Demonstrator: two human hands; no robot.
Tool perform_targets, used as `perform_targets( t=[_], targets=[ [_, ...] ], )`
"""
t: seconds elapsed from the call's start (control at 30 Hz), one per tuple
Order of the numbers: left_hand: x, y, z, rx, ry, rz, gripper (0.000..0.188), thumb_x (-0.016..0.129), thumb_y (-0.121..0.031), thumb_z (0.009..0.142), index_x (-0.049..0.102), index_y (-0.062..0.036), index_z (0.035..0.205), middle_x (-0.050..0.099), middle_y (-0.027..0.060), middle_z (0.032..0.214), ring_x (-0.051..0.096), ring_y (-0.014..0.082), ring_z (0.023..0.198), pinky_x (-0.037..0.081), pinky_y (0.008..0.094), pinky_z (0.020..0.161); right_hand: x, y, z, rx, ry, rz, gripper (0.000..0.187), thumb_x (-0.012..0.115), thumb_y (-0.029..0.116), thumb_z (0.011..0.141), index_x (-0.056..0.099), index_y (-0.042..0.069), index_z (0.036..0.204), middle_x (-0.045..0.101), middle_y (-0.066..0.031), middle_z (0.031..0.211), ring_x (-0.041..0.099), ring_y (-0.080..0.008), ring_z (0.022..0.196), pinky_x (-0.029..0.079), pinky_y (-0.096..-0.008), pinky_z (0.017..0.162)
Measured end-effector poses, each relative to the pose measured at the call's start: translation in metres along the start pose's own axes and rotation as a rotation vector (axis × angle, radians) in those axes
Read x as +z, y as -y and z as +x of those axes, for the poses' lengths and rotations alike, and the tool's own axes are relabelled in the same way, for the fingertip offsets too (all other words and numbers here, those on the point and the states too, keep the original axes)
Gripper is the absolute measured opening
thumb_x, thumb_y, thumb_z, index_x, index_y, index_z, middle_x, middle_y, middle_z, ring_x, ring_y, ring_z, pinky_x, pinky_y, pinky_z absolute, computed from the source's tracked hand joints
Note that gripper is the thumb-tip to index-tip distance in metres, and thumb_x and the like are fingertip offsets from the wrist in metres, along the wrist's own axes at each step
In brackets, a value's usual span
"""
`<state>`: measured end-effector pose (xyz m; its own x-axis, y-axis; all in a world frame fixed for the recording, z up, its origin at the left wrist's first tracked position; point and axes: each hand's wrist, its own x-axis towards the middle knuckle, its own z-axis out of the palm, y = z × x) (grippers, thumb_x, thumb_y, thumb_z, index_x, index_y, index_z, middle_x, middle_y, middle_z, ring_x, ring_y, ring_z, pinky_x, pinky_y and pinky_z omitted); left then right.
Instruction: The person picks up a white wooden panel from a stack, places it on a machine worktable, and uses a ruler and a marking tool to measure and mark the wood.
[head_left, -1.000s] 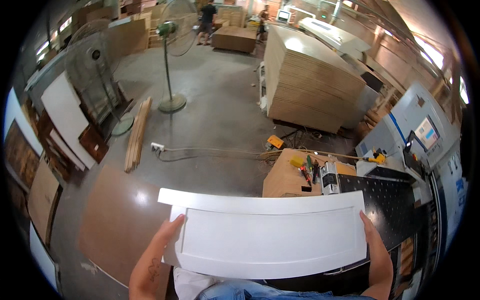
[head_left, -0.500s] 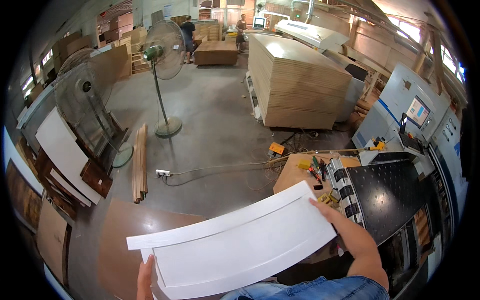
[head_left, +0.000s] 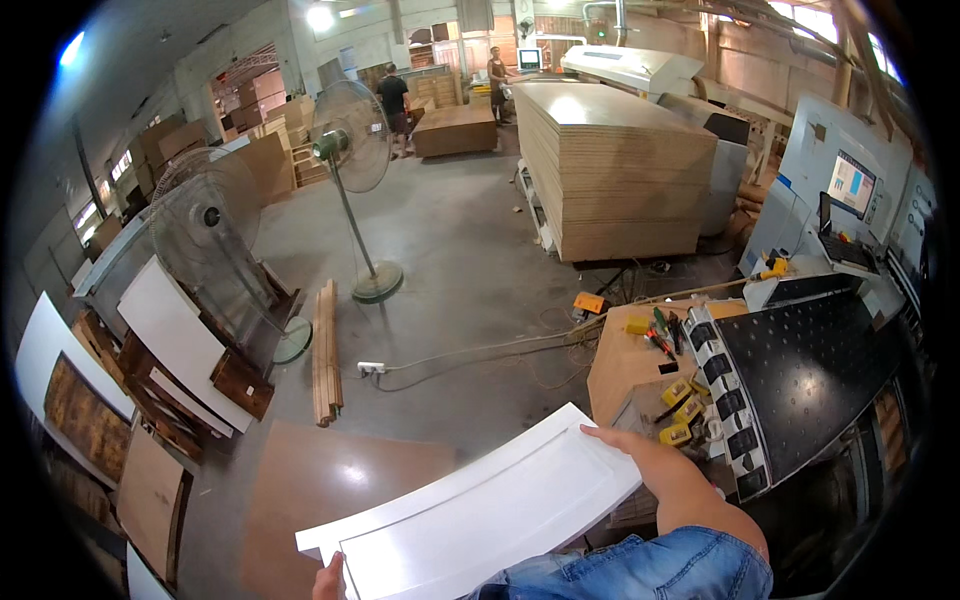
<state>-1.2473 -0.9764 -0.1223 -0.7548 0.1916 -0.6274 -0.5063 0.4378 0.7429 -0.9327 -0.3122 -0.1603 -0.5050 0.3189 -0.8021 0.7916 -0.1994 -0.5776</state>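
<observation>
A long white panel (head_left: 490,510), with a recessed middle and a raised border, is held tilted in front of my body, its right end higher in view. My left hand (head_left: 328,578) grips its left end, thumb on the face; the other fingers are hidden. At the upper right end, my right hand (head_left: 612,440) is closed over the edge, its fingertips out of sight behind the panel. The panel's lower edge partly disappears behind my blue denim sleeve.
A brown sheet (head_left: 340,490) lies on the floor at left. White and brown boards (head_left: 185,340) lean beside two standing fans (head_left: 350,150). At right are a workbench (head_left: 625,370) with tools and a black-topped machine (head_left: 810,380). A tall board stack (head_left: 620,190) stands behind; two people are farther back.
The white panel sits lower in view, with its right end shifted left. The surroundings have slid right as my view turned left. Both hands keep their hold.
</observation>
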Motion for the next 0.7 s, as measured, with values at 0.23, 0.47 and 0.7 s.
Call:
perform_targets(
  t=[0.23, 0.47, 0.7],
  targets=[
    [0.027, 0.006, -0.033, -0.005, 0.065, 0.049, 0.078, 0.065, -0.059, 0.095, 0.060, 0.0062, 0.137, 0.066, 0.0164, 0.130, 0.061, 0.0255, 0.116, 0.048, 0.0378, 0.099, -0.012, -0.007, -0.017, -0.013, -0.129, -0.071, 0.097, 0.043, 0.080, 0.094, 0.045, 0.004, 0.155, 0.043, -0.0184, 0.159, 0.038, -0.0306, 0.149, 0.026, -0.0408, 0.123],
    [0.029, 0.008, -0.043, -0.001, 0.091, 0.084, 0.078, 0.064, -0.060, 0.095, 0.060, 0.0061, 0.137, 0.066, 0.0164, 0.130, 0.061, 0.0254, 0.116, 0.048, 0.0378, 0.099, -0.014, -0.017, -0.036, -0.022, -0.195, -0.087, 0.098, 0.042, 0.081, 0.094, 0.044, 0.004, 0.155, 0.041, -0.0185, 0.161, 0.036, -0.0309, 0.149, 0.025, -0.0411, 0.123],
    [0.032, 0.001, -0.041, 0.016, 0.131, 0.142, 0.078, 0.064, -0.060, 0.095, 0.060, 0.0061, 0.136, 0.066, 0.0164, 0.130, 0.061, 0.0253, 0.116, 0.048, 0.0377, 0.099, -0.015, -0.032, -0.053, -0.021, -0.248, -0.068, 0.099, 0.041, 0.081, 0.094, 0.043, 0.004, 0.156, 0.039, -0.0185, 0.162, 0.034, -0.0311, 0.150, 0.024, -0.0413, 0.123]
  ],
)
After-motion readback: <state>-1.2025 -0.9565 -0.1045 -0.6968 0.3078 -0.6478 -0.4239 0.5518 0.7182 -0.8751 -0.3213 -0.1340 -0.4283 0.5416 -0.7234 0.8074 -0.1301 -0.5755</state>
